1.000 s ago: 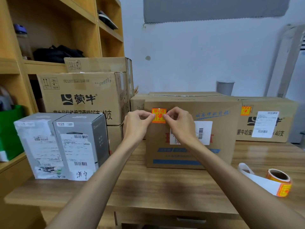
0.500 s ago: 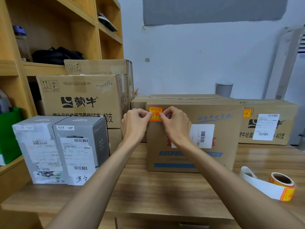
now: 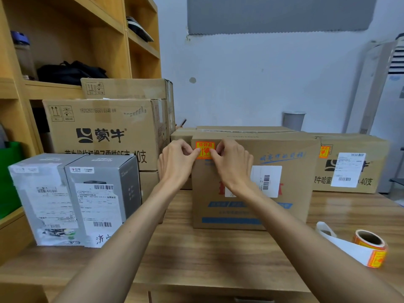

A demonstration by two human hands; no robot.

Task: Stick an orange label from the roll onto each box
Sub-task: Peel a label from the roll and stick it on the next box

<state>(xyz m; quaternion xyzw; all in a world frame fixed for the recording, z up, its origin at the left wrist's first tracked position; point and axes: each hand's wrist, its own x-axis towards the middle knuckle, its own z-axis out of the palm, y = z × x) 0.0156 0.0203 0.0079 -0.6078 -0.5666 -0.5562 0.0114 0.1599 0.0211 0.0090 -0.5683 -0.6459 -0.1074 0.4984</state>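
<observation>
An orange label point(image 3: 205, 147) lies against the upper left corner of the front face of the middle cardboard box point(image 3: 284, 206). My left hand point(image 3: 175, 162) pinches the label's left edge with thumb and forefinger. My right hand point(image 3: 234, 162) pinches its right edge the same way. The label roll point(image 3: 369, 246) lies on the table at the right, with a strip of white backing trailing from it. The cardboard box point(image 3: 354, 143) at the right carries an orange label point(image 3: 324, 151) on its upper left corner.
Two grey boxes point(image 3: 100, 193) with white shipping labels stand at the left on the wooden table point(image 3: 196, 259). Behind them are stacked cardboard boxes point(image 3: 105, 132) and a wooden shelf point(image 3: 54, 88). A grey cup point(image 3: 294, 120) stands by the wall.
Both hands have carried the orange label up and slightly left, from lower on the box front to its upper left corner.
</observation>
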